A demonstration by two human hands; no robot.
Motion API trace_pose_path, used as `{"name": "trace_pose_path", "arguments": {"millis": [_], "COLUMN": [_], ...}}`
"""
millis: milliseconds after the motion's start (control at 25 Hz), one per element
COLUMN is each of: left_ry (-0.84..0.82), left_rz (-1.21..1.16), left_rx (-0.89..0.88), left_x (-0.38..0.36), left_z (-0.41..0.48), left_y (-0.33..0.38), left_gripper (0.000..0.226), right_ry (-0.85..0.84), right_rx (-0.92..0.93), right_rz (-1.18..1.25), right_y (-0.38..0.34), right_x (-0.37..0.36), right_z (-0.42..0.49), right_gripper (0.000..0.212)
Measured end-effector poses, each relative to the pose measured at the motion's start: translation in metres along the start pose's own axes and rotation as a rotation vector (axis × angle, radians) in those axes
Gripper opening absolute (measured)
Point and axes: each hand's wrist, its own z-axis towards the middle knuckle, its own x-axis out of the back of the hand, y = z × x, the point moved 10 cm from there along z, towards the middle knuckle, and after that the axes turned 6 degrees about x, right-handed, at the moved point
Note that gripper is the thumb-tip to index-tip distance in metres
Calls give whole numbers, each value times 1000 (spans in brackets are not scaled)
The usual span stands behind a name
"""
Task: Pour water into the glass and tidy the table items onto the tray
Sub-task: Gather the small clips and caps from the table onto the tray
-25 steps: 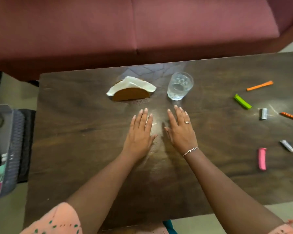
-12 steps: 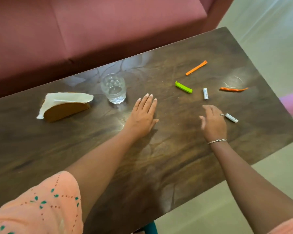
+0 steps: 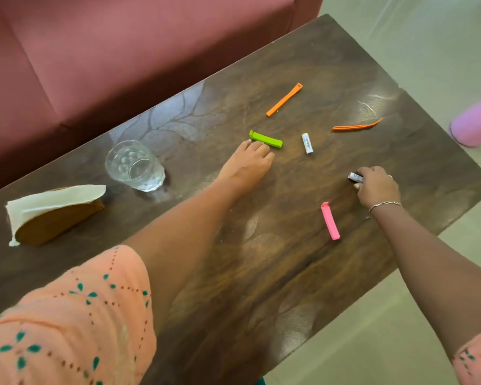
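Pinching a small grey battery (image 3: 355, 177) between thumb and curled fingers, our right hand (image 3: 378, 187) sits near the right edge of the table (image 3: 233, 287). Our left hand (image 3: 247, 165) lies well apart from it, fingertips bent down against the near side of the green clip (image 3: 270, 141); whether they grip it we cannot tell. A second battery (image 3: 307, 143) lies between the green clip and a bent orange clip (image 3: 356, 126). A straight orange clip (image 3: 284, 100) lies farther back, and a pink clip (image 3: 330, 221) near our right wrist. The glass (image 3: 135, 166) stands upright left of our left arm, with a napkin holder (image 3: 59, 218) beyond it.
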Motion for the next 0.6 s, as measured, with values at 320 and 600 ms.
{"name": "trace_pose_path", "arguments": {"millis": [320, 600], "left_ry": [-70, -187], "left_rz": [4, 122], "left_rx": [-178, -186], "left_x": [-19, -54], "left_z": [84, 107], "left_y": [45, 63], "left_gripper": [29, 33], "right_ry": [109, 121], "right_rx": [59, 70], "right_rz": [-15, 5], "right_y": [-1, -8], "right_x": [-7, -5], "right_z": [-5, -5], "right_gripper": [14, 14]}}
